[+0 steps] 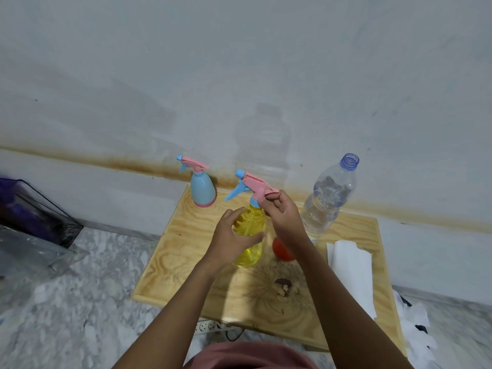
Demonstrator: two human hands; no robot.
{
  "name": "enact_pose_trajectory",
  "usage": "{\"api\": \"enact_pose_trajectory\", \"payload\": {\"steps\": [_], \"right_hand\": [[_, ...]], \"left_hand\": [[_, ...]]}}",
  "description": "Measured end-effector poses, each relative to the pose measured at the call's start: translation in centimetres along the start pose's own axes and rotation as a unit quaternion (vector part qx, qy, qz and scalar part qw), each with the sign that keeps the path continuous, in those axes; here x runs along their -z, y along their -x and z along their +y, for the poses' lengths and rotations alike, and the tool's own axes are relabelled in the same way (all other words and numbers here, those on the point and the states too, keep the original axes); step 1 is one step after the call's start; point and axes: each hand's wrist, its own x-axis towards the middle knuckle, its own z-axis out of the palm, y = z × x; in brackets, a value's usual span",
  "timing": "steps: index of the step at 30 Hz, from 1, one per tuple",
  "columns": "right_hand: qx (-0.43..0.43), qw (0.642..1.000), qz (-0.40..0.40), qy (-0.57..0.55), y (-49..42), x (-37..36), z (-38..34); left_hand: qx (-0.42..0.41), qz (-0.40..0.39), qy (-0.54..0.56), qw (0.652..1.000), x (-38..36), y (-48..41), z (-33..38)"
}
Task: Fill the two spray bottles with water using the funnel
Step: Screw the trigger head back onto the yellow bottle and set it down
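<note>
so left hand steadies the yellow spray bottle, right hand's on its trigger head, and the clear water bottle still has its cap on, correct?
Not quite: the head view shows the clear water bottle uncapped, its neck open. The rest holds: left hand on the yellow spray bottle, right hand at its trigger head.

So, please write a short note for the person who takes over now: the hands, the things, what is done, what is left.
Left hand grips the yellow spray bottle body on the wooden table. Right hand holds its pink spray head, seemingly screwing it.
Blue spray bottle stands at back, head on. Open water bottle at right, partly full. Orange funnel is behind the right wrist.
Fill levels cannot be judged; check both bottles.
</note>
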Motion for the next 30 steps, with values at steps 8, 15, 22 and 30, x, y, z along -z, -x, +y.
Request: {"api": "enact_pose_trajectory", "payload": {"steps": [8,15,22,30], "right_hand": [[0.013,1.0,-0.001,0.006,0.0,-0.3,-0.1],[-0.04,0.994,0.008,-0.103,0.2,-0.5,-0.6],[-0.002,0.995,0.04,-0.092,0.3,-1.6,-0.8],[0.01,0.993,0.013,-0.115,0.4,-1.2,-1.6]], "left_hand": [[-0.015,-0.006,0.023,1.0,0.1,0.2,1.4],[-0.031,0.001,0.026,0.999,-0.1,0.0,1.7],[-0.044,-0.007,0.023,0.999,0.0,-0.4,2.3],[-0.043,-0.04,0.052,0.997,1.0,-0.7,3.6]]}}
